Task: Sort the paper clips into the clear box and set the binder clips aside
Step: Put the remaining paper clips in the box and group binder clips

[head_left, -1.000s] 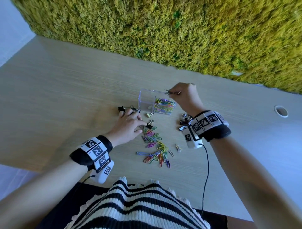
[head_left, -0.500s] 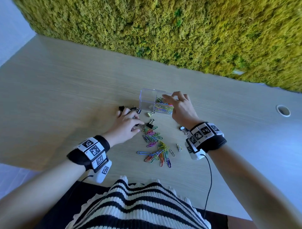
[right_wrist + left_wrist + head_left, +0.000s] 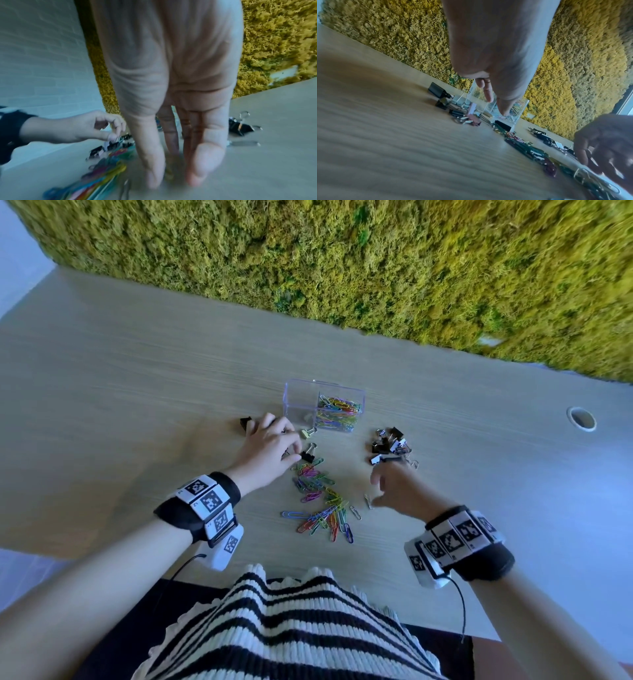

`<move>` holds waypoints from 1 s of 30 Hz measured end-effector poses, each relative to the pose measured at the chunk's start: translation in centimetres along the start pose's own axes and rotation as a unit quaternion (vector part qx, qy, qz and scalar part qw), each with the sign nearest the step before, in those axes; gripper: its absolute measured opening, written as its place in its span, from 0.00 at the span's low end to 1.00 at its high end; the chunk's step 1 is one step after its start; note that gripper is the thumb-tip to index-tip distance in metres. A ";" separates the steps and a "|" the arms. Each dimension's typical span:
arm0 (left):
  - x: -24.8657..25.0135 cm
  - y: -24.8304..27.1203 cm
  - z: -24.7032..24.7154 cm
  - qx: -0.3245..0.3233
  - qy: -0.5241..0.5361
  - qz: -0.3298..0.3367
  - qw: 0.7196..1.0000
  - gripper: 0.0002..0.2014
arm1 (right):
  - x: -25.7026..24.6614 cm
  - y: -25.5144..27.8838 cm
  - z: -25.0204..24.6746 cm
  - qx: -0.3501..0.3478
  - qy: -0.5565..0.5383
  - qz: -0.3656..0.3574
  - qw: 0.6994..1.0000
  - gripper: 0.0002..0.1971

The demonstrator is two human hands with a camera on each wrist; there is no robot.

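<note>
Paper clips [image 3: 320, 501] lie heaped mid-worktop, more already in the clear box [image 3: 323, 405] at 12 o'clock. Left hand [image 3: 269, 448] pinches a black binder clip [image 3: 307, 456], likely to move it aside; right hand [image 3: 397, 487], fingers loose and empty, reaches for strays below the binder-clip pile [image 3: 390, 446] at 2 o'clock.

matt wood-look table [image 3: 137, 378], seemingly plastic clear box [image 3: 301, 402]

The paper clips [image 3: 322, 501] are multicoloured: pink, green, blue, yellow. The binder clips [image 3: 388, 446] are black; the surface [image 3: 137, 371] is pale wood-grain. The moss wall [image 3: 342, 261] is yellow-green.
</note>
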State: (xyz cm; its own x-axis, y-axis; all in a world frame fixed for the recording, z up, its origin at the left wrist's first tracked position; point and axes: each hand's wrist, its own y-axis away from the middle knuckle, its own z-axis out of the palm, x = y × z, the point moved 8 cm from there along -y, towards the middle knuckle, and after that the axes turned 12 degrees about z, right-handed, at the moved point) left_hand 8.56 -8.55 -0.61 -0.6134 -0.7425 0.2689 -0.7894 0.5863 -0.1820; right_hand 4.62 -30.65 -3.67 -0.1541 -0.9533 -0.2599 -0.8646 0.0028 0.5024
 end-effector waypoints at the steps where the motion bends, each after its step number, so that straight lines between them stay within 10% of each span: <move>1: 0.1 -0.2 0.1 -0.002 0.001 0.002 1.000 0.06 | 0.5 0.3 0.9 -0.015 0.000 0.015 1.000 0.13; 12: 0.9 0.6 0.8 -0.034 -0.025 0.021 0.999 0.09 | -6.9 1.7 0.6 0.017 -0.048 -0.104 0.993 0.08; 21: 3.6 2.5 1.8 -0.113 0.063 0.121 0.984 0.20 | -2.1 3.0 1.9 0.008 0.118 -0.089 0.989 0.44; 30: 3.0 3.4 1.9 -0.212 -0.075 0.088 0.970 0.39 | -4.4 1.6 0.5 0.071 0.032 -0.080 0.994 0.33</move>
State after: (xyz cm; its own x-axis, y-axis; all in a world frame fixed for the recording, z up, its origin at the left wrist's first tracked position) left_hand 4.00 -9.43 -2.22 -0.7599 -0.6384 0.1222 -0.6110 0.7657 0.2009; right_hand 3.64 -26.32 -2.10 0.0171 -0.9625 -0.2709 -0.9350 -0.1114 0.3366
